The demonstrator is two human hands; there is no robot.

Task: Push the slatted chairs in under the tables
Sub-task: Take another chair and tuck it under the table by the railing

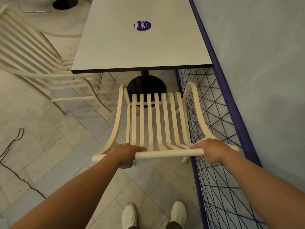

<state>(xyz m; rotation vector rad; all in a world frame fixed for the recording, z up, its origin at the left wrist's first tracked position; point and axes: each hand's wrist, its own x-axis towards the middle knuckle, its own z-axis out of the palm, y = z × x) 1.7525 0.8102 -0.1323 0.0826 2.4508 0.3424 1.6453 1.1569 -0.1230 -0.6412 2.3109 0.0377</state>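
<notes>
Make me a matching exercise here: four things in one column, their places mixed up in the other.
1 cream slatted chair
2 round purple sticker
3 thin dark cable
4 purple-framed wire mesh panel

A on the tiled floor, left
B along the pale wall, right
C on the white square tabletop
D held by left hand and right hand

Pairs: 1-D, 2-C, 3-A, 4-B

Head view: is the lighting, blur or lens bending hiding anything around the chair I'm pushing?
Head view: dim, even light, no glare on the white square tabletop; wide-angle bending bows the purple rail; cream slatted chair, left hand and right hand read sharp.
</notes>
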